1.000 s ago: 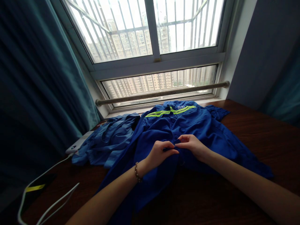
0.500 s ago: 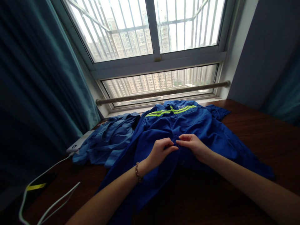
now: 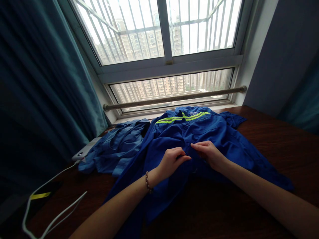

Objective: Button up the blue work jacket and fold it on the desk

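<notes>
Loosely rumpled, a royal-blue cloth shirt (image 3: 163, 141) with lime stripes lies beneath both hands on a dark wooden table (image 3: 269, 136). Left hand (image 3: 170, 162) and right hand (image 3: 210, 155) curl over its front; whether either pinches fabric, I can't tell. Their fingertips sit farther apart than before.
</notes>
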### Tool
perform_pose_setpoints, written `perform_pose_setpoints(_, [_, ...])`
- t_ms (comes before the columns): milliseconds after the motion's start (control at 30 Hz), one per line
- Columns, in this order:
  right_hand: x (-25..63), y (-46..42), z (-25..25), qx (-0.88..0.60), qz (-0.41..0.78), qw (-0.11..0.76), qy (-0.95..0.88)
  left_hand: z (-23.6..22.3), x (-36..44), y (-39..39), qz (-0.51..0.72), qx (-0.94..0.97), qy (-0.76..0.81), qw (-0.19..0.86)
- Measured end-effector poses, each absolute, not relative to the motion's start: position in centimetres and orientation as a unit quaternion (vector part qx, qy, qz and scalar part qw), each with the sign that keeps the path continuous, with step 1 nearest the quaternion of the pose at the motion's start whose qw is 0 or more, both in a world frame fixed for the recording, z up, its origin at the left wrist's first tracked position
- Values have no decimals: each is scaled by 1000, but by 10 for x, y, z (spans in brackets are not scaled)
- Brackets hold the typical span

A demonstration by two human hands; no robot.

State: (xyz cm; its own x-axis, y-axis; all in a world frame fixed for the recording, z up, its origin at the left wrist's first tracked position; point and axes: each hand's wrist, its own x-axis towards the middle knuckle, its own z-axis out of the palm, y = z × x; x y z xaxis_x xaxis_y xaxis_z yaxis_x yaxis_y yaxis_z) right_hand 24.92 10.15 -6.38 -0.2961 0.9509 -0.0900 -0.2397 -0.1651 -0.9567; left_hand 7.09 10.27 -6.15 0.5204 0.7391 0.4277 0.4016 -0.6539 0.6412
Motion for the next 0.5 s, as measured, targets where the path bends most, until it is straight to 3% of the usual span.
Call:
perform_pose_setpoints(300, [250,105,-67,-369,653,403,-524,-65,68,103,335,865,318,196])
perform_pose_setpoints(500, [249,107,-70,-355,620,349,-606,-76,63,107,294,915,267,67])
